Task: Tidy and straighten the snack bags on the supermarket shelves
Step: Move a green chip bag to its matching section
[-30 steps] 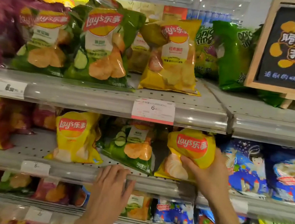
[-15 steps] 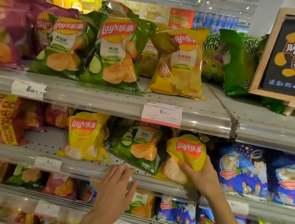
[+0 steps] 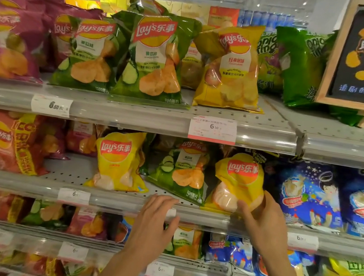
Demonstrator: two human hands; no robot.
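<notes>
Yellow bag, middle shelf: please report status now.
Right hand grips yellow bag low on its right side. Left hand open on shelf edge. Green bag leans alongside.

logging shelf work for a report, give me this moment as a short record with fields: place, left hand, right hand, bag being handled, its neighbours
place: supermarket snack shelves, grey metal middle shelf
left hand: left hand open, fingers on the shelf's front rail
right hand: right hand grips the lower right of the bag
bag being handled: glossy yellow Lay's crisp bag, standing on the middle shelf
its neighbours: green cucumber Lay's bag on one side, blue cartoon snack bag on the other
</notes>
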